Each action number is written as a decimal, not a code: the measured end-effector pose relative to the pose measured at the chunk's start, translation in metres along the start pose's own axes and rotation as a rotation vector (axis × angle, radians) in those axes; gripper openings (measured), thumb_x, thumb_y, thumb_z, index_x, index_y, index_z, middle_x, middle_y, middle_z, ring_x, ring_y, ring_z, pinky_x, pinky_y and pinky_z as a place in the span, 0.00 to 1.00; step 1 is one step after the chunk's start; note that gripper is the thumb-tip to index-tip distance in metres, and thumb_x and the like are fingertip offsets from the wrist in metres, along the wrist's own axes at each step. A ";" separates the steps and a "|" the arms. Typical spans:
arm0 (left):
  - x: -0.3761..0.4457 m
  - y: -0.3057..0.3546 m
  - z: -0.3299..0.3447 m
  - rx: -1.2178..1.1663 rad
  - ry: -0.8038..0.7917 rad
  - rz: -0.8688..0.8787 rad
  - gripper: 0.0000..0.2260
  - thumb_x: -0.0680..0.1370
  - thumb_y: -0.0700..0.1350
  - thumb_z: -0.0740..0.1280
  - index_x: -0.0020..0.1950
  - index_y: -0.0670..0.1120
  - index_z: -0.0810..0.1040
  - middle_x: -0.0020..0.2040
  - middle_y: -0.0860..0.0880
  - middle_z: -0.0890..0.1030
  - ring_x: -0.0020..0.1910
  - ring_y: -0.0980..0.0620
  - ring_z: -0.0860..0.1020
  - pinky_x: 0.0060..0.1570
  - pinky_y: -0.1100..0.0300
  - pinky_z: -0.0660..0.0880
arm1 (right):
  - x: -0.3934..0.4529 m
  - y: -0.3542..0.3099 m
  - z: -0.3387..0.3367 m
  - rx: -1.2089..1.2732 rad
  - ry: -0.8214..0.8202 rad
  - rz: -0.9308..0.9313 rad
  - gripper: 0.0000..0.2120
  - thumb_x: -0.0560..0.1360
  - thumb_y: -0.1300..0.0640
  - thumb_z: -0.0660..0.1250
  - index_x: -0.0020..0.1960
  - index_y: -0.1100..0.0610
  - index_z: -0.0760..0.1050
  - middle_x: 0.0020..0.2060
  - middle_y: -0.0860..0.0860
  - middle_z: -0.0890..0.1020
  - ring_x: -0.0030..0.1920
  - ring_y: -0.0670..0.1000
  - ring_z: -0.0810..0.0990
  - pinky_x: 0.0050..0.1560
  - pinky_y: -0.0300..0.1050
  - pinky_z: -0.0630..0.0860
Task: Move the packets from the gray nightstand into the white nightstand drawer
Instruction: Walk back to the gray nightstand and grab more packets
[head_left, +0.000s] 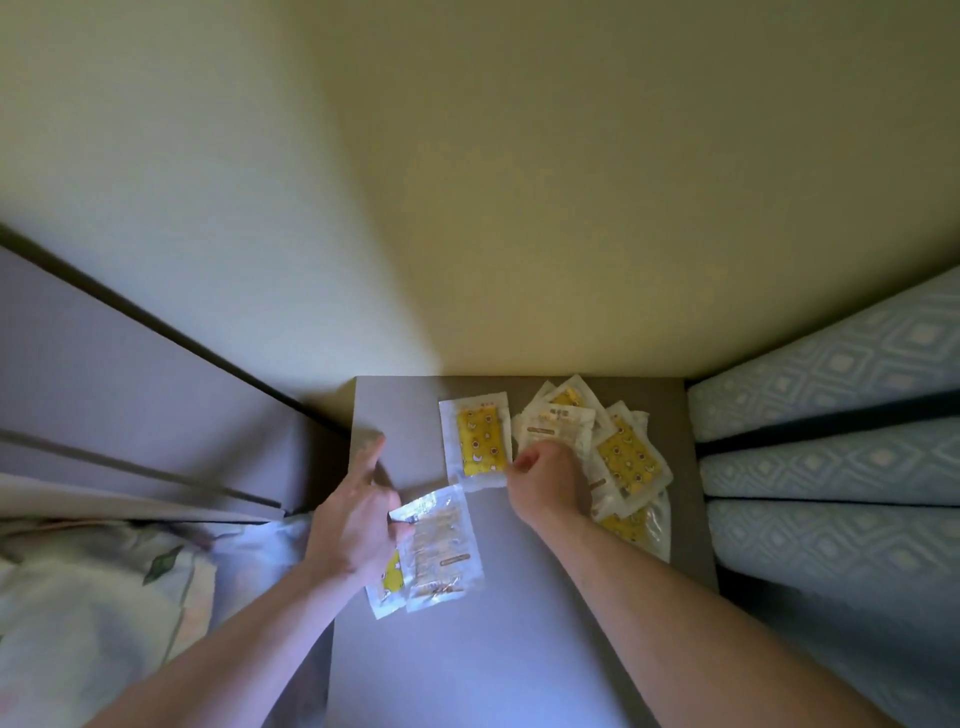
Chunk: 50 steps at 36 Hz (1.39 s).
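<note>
The gray nightstand (498, 597) fills the lower middle of the head view, with several clear packets with yellow patterned inserts on it. My left hand (358, 519) holds two packets (441, 551) between thumb and fingers near the nightstand's left edge. My right hand (548, 483) is curled, its fingertips pinching the lower right edge of a single packet (478, 439) lying flat. A loose pile of packets (618, 457) lies under and right of that hand. The white nightstand and its drawer are not in view.
A cream wall (467, 208) rises behind the nightstand. Blue patterned mattresses (831, 415) stack along the right side. On the left stand a grey upholstered panel (130, 389) and floral bedding (104, 597).
</note>
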<state>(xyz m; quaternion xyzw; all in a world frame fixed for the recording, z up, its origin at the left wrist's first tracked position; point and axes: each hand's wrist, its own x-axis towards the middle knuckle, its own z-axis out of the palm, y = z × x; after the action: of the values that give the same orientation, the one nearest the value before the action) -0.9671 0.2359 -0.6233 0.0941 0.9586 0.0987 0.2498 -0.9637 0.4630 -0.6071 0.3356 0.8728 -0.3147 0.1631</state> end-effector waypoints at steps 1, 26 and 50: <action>0.001 0.001 -0.001 -0.003 -0.008 0.001 0.14 0.74 0.57 0.74 0.35 0.53 0.75 0.82 0.59 0.48 0.66 0.55 0.76 0.42 0.62 0.69 | -0.002 0.002 -0.003 0.029 -0.006 -0.013 0.11 0.76 0.53 0.72 0.36 0.47 0.74 0.36 0.42 0.78 0.35 0.41 0.74 0.32 0.38 0.70; -0.001 0.006 -0.010 0.031 -0.038 0.031 0.12 0.74 0.58 0.74 0.39 0.52 0.79 0.83 0.54 0.45 0.76 0.52 0.67 0.51 0.60 0.74 | -0.024 0.048 -0.016 0.409 -0.012 0.133 0.05 0.77 0.59 0.70 0.44 0.52 0.82 0.41 0.48 0.84 0.46 0.52 0.82 0.49 0.46 0.80; -0.004 0.008 -0.020 0.005 -0.074 0.017 0.13 0.75 0.55 0.74 0.37 0.50 0.77 0.83 0.54 0.43 0.80 0.54 0.56 0.58 0.59 0.74 | 0.033 0.033 -0.051 0.344 0.229 0.186 0.08 0.82 0.56 0.65 0.58 0.56 0.80 0.56 0.54 0.82 0.54 0.56 0.82 0.53 0.56 0.83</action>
<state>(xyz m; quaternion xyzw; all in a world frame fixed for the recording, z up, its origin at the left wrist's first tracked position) -0.9728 0.2401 -0.6023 0.1062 0.9481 0.0948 0.2842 -0.9685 0.5308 -0.5997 0.4710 0.7844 -0.4022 0.0315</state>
